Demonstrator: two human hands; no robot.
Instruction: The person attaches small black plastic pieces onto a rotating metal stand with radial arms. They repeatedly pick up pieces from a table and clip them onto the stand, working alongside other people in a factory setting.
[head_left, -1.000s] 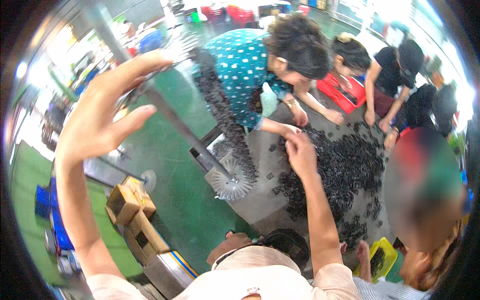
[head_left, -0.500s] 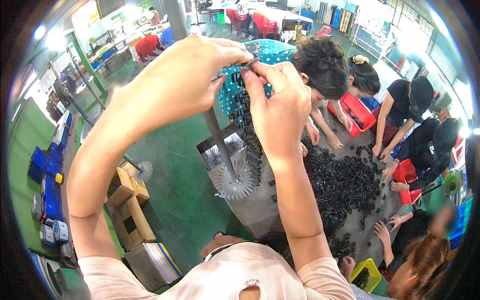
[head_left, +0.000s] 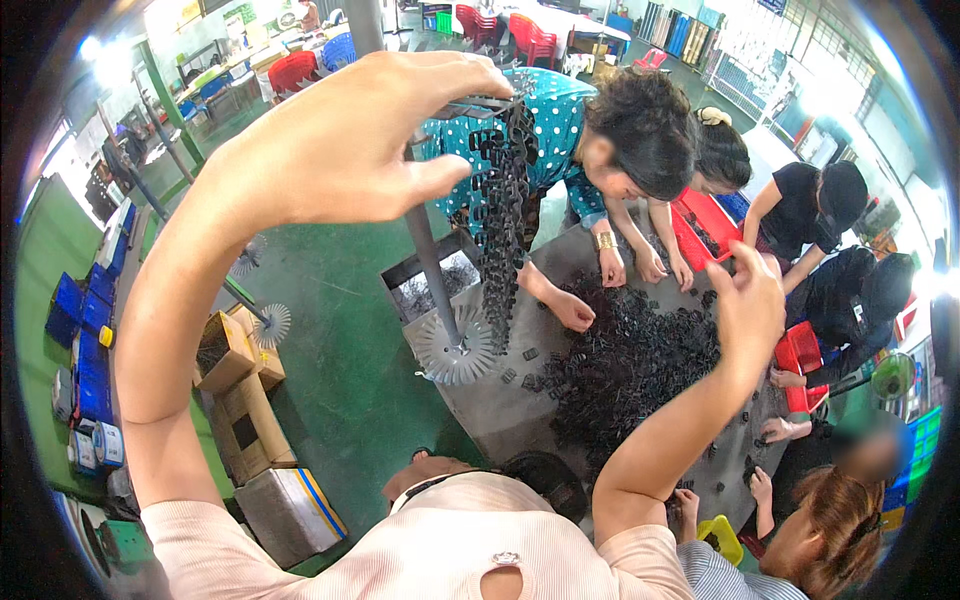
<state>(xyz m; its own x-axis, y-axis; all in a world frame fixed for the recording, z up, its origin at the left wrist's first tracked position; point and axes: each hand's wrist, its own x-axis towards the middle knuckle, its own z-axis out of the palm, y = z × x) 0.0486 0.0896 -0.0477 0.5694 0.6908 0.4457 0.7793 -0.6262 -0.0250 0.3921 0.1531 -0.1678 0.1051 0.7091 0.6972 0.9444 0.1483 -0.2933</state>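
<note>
My left hand [head_left: 350,140] arches around the top of an upright metal rack, thumb and fingers apart. Its fingertips reach the spoked metal top [head_left: 488,106], partly hidden behind the hand. Below this top hang long strings of small black plastic pieces [head_left: 500,210] beside the grey pole [head_left: 425,240]. Lower on the pole sits a spoked metal disc [head_left: 458,345]. Over the right side of the table is my right hand [head_left: 752,305], its fingers apart and bent, with nothing visible in them. Beneath it spreads a heap of loose black pieces [head_left: 630,370].
Co-workers lean over the grey table [head_left: 480,405] at the far and right sides. Red bins [head_left: 700,235] and a yellow bin [head_left: 722,535] stand among them. A metal box [head_left: 430,280] is beside the rack; cardboard boxes [head_left: 250,430] stand on the floor at left.
My right hand has left the rack top and moved right, over the heap, its fingers opening. The left hand stays at the top, its thumb farther from the fingers. The co-workers' hands have shifted.
</note>
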